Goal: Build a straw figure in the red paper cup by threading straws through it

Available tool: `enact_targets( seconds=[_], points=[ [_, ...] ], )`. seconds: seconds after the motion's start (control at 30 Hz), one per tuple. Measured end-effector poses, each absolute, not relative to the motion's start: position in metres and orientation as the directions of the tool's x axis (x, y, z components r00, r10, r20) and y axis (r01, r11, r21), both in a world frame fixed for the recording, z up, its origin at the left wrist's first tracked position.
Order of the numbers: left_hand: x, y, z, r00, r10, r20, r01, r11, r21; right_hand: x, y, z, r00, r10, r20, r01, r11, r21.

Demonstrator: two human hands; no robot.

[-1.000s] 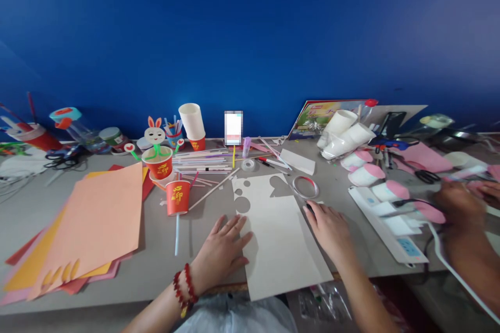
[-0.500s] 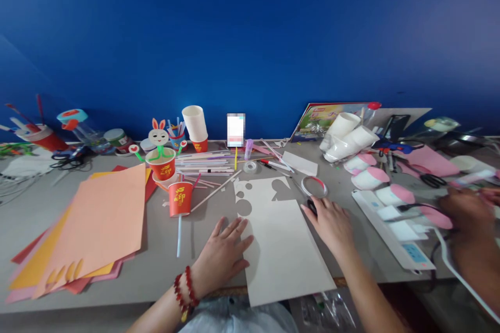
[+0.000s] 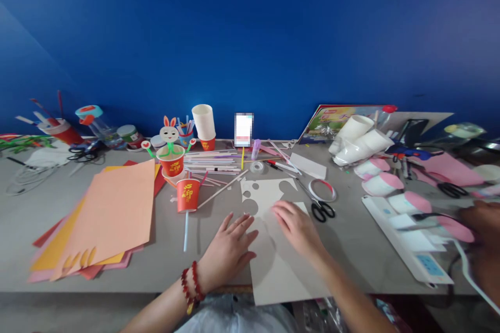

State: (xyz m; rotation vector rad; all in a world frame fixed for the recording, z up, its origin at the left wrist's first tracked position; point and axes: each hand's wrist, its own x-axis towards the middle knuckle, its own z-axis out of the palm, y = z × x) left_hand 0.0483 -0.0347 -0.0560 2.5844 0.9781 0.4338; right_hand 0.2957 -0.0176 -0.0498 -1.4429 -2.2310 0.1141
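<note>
My left hand (image 3: 230,250) lies over the left edge of a white sheet of paper (image 3: 289,281), fingers spread and holding nothing. Above that same sheet is my right hand (image 3: 299,231), its fingers stretched out and bent a little; nothing shows in it, and whether it touches the paper I cannot tell. Round holes and curved cut-outs mark the sheet's far end. To the right of the paper are black-handled scissors (image 3: 323,211), beside a roll of tape (image 3: 322,190). An orange-red paper cup (image 3: 188,196) with a pale blue straw stands beyond my left hand.
Coloured paper sheets (image 3: 117,208) are stacked at left. A cup with a rabbit face (image 3: 169,134) and several straws (image 3: 213,162) sit farther back. At right lie a white power strip (image 3: 406,250), pink-and-white rolls (image 3: 383,184) and another person's blurred hand (image 3: 482,218).
My right hand has moved left from the scissors onto the white sheet and let them go. My left hand stays at the paper's edge. The whole view has shifted slightly.
</note>
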Motion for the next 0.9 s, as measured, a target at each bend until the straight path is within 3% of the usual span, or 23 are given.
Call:
enact_targets(
  seconds=[0.13,0.27,0.43,0.53,0.67,0.8,0.9],
  points=[
    [0.047,-0.031,-0.039,0.561,0.77,0.305,0.479,-0.602,0.638,0.252,-0.028,-0.039,-0.473,0.795,0.38,0.621,0.606,-0.497],
    [0.042,-0.026,-0.022,0.66,0.712,0.239,0.323,-0.557,0.765,0.234,-0.03,-0.03,-0.548,0.742,0.386,0.546,0.667,-0.508],
    [0.04,-0.021,-0.019,0.632,0.753,0.186,0.301,-0.459,0.836,0.227,-0.022,-0.025,-0.611,0.735,0.293,0.569,0.666,-0.482],
    [0.037,-0.018,-0.023,0.616,0.768,0.176,0.369,-0.479,0.796,0.225,-0.014,-0.023,-0.671,0.682,0.292,0.529,0.716,-0.456],
    [0.023,-0.016,-0.026,0.6,0.77,0.22,0.492,-0.571,0.657,0.229,-0.002,-0.023,-0.69,0.669,0.275,0.552,0.733,-0.398],
    [-0.006,-0.012,-0.023,0.494,0.773,0.4,0.593,-0.635,0.495,0.238,0.003,-0.034,-0.64,0.717,0.278,0.624,0.695,-0.357],
    [-0.034,-0.003,-0.022,0.314,0.797,0.516,0.724,-0.553,0.413,0.244,0.006,-0.045,-0.602,0.746,0.285,0.666,0.666,-0.335]
  ],
)
